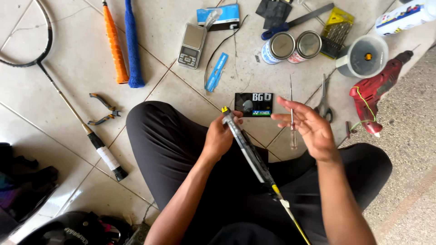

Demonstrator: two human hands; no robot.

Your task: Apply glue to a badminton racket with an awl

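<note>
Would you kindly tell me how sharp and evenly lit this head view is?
Head view: soft daylight, no hard shadows; mild glare on the two tin lids; wide-lens bending at the edges; right hand slightly motion-blurred, left hand and racket handle sharp.

Makeshift racket-repair workshop on a tiled floor (68, 77): pliers (103, 109), drill (378, 88), scissors (323, 100), glue tins (293, 46).

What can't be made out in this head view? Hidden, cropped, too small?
Head view only:
- Racket handle: the grip part under the left hand is hidden by the fingers; its shaft runs off the bottom edge.
- Right hand: open, palm side turned away; contact with the awl unclear.
- Second racket: head cropped by the left and top edges.
- Pocket scale: display too small to read.
- White bottle: cut off at the top-right corner.
</note>
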